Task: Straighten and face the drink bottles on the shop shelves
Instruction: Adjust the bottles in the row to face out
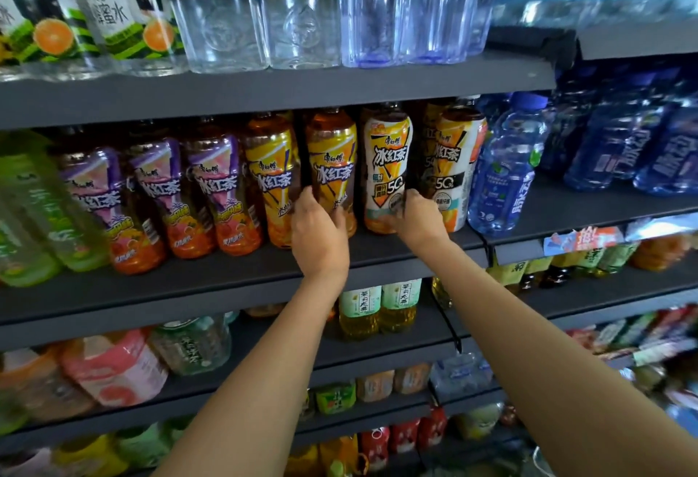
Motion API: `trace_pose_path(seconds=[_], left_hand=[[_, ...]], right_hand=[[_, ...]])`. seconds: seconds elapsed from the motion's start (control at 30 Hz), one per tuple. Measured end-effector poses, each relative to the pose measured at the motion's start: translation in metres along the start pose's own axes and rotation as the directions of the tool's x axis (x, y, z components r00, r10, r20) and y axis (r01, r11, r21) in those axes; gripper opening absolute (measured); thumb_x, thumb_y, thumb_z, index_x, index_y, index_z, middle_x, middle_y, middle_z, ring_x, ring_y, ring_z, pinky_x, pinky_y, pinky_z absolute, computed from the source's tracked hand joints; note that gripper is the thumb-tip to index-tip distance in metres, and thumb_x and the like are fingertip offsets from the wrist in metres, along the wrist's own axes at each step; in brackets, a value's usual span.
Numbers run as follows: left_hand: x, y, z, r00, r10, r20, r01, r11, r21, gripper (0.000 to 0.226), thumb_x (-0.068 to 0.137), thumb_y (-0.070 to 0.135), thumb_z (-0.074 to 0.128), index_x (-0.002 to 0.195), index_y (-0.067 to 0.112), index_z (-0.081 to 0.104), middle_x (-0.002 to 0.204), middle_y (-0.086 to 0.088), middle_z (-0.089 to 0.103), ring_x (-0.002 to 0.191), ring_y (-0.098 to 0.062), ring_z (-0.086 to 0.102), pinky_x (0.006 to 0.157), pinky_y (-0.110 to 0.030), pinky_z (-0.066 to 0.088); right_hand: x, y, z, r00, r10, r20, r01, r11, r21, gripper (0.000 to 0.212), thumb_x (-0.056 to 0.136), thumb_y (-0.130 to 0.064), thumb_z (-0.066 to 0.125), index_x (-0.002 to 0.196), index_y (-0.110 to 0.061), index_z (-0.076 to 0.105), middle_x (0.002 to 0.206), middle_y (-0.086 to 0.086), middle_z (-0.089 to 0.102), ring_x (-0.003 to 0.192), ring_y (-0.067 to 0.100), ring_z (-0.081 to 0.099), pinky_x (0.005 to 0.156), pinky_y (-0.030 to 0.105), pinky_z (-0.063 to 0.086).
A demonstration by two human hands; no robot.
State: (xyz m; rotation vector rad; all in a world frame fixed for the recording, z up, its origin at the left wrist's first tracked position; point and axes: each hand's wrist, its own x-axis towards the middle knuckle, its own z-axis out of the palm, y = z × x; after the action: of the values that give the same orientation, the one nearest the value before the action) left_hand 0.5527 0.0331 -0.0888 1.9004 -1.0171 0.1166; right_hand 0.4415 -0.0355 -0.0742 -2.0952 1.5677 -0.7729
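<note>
On the middle dark shelf point(226, 280) stands a row of iced-tea bottles. My left hand point(319, 231) grips the lower part of a yellow-labelled tea bottle point(332, 159). My right hand point(417, 217) holds the base of a white-labelled tea bottle point(387, 159) beside it. Both bottles stand upright with labels facing out. Another yellow-labelled bottle point(274, 178) stands just left of my left hand, and a second white-labelled one point(451, 166) just right of my right hand.
Purple-labelled tea bottles point(158, 189) and green bottles point(34, 208) fill the shelf's left part. Blue water bottles point(506, 170) stand to the right. Clear water bottles point(302, 12) line the shelf above. Lower shelves hold more drinks point(377, 306).
</note>
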Motion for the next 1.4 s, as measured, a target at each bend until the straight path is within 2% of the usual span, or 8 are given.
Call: trace_pose_path(seconds=[0.1, 0.23, 0.5, 0.77, 0.97, 1.07, 1.2, 1.4], left_hand=[[-0.015, 0.007, -0.006, 0.967, 0.232, -0.107, -0.243, 0.964, -0.106, 0.030, 0.087, 0.006, 0.058, 0.116, 0.002, 0.052, 0.113, -0.015, 0.052, 0.105, -0.027, 0.051, 0.088, -0.031, 0.043], [-0.024, 0.038, 0.010, 0.907, 0.420, 0.034, -0.411, 0.899, -0.152, 0.025, 0.088, 0.003, 0.055, 0.113, 0.001, 0.055, 0.107, -0.013, 0.056, 0.104, -0.025, 0.052, 0.088, -0.027, 0.038], [-0.024, 0.064, 0.044, 0.914, 0.399, 0.079, -0.376, 0.903, -0.209, 0.031, 0.093, 0.016, 0.054, 0.122, 0.003, 0.053, 0.118, -0.010, 0.059, 0.112, -0.023, 0.055, 0.092, -0.028, 0.041], [-0.022, 0.081, 0.059, 0.965, 0.259, 0.051, -0.249, 0.957, -0.149, 0.061, 0.080, 0.044, 0.066, 0.125, 0.005, 0.049, 0.119, -0.008, 0.057, 0.115, -0.022, 0.048, 0.091, -0.028, 0.041], [-0.016, 0.077, 0.053, 0.980, 0.199, 0.022, -0.198, 0.979, -0.043, 0.072, 0.071, 0.057, 0.065, 0.117, 0.004, 0.052, 0.113, -0.011, 0.054, 0.113, -0.025, 0.044, 0.093, -0.032, 0.036], [-0.012, 0.079, 0.052, 0.981, 0.183, 0.059, -0.180, 0.982, -0.048, 0.069, 0.069, 0.053, 0.071, 0.112, 0.003, 0.050, 0.111, -0.011, 0.050, 0.110, -0.025, 0.045, 0.089, -0.031, 0.038], [-0.009, 0.078, 0.050, 0.978, 0.172, 0.115, -0.162, 0.983, -0.092, 0.071, 0.068, 0.051, 0.073, 0.115, 0.005, 0.046, 0.113, -0.007, 0.046, 0.111, -0.022, 0.046, 0.091, -0.032, 0.041], [-0.008, 0.071, 0.050, 0.979, 0.160, 0.127, -0.146, 0.983, -0.113, 0.072, 0.069, 0.049, 0.074, 0.119, 0.006, 0.044, 0.115, -0.007, 0.045, 0.113, -0.022, 0.045, 0.088, -0.028, 0.038]], right_hand=[[-0.022, 0.019, -0.012, 0.964, -0.069, -0.257, 0.068, 0.998, -0.014, 0.039, 0.088, -0.028, 0.064, 0.114, -0.002, 0.052, 0.114, 0.015, 0.056, 0.103, 0.031, 0.055, 0.076, 0.035, 0.040], [-0.023, 0.043, -0.038, 0.899, 0.014, -0.437, -0.006, 1.000, 0.020, 0.040, 0.091, -0.026, 0.060, 0.119, -0.002, 0.046, 0.121, 0.014, 0.051, 0.106, 0.033, 0.053, 0.076, 0.036, 0.038], [0.013, 0.060, -0.032, 0.971, 0.111, -0.212, -0.103, 0.994, 0.046, 0.054, 0.087, -0.037, 0.064, 0.118, 0.000, 0.040, 0.121, 0.021, 0.056, 0.110, 0.038, 0.054, 0.082, 0.043, 0.044], [0.002, 0.066, -0.032, 0.979, -0.174, -0.105, 0.182, 0.980, 0.076, 0.047, 0.083, -0.027, 0.064, 0.116, -0.003, 0.041, 0.114, 0.017, 0.058, 0.099, 0.038, 0.058, 0.066, 0.034, 0.038], [0.027, 0.076, -0.073, 0.914, -0.188, 0.360, 0.037, 0.921, 0.389, 0.022, 0.085, 0.000, 0.054, 0.105, -0.008, 0.053, 0.083, 0.007, 0.066, 0.053, 0.017, 0.067, 0.045, 0.025, 0.054], [0.047, 0.069, -0.065, 0.989, -0.080, 0.127, 0.030, 0.936, 0.351, 0.016, 0.088, 0.000, 0.049, 0.104, -0.004, 0.050, 0.081, 0.015, 0.065, 0.051, 0.017, 0.065, 0.045, 0.027, 0.053], [0.071, 0.056, -0.035, 0.999, -0.003, -0.047, 0.003, 1.000, -0.004, 0.054, 0.093, -0.013, 0.050, 0.136, 0.008, 0.024, 0.133, 0.029, 0.040, 0.122, 0.040, 0.045, 0.099, 0.041, 0.038], [0.085, 0.054, -0.012, 0.977, 0.072, -0.200, -0.111, 0.975, -0.192, 0.042, 0.095, -0.002, 0.037, 0.135, 0.005, 0.026, 0.142, 0.026, 0.028, 0.106, 0.037, 0.058, 0.080, 0.046, 0.050]])
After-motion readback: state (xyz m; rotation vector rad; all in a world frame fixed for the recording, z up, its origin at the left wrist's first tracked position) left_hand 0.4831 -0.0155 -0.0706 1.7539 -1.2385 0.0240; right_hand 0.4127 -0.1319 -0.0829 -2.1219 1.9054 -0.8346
